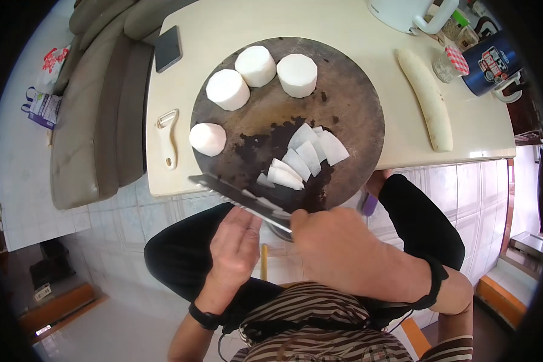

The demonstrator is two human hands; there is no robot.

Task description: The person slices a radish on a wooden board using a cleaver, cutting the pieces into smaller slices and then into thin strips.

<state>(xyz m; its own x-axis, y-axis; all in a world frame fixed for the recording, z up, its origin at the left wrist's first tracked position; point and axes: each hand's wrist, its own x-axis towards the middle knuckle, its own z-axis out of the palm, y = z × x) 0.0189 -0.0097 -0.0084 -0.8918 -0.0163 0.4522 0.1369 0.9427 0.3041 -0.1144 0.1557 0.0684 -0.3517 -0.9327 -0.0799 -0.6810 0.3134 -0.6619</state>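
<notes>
My right hand (338, 241) is closed round the handle of a kitchen knife (223, 190), its blade tilted over the near edge of a round, dark chopping board (356, 120). White slices show along the blade. My left hand (235, 244) is just below the blade with its fingers together, the tips against the blade's near side; whatever they pinch is hidden. Thin white radish slices (301, 157) lie fanned on the board. Behind them stand three thick radish chunks (297, 75), and a rounded radish end piece (207, 139) sits at the left rim.
On the cream table (398, 145), a peeler (168, 139) and a phone (168, 48) are left of the board. A long whole radish (425, 99) lies to the right, near a glass jar (449, 64), a blue can (492, 63) and a white kettle (404, 13).
</notes>
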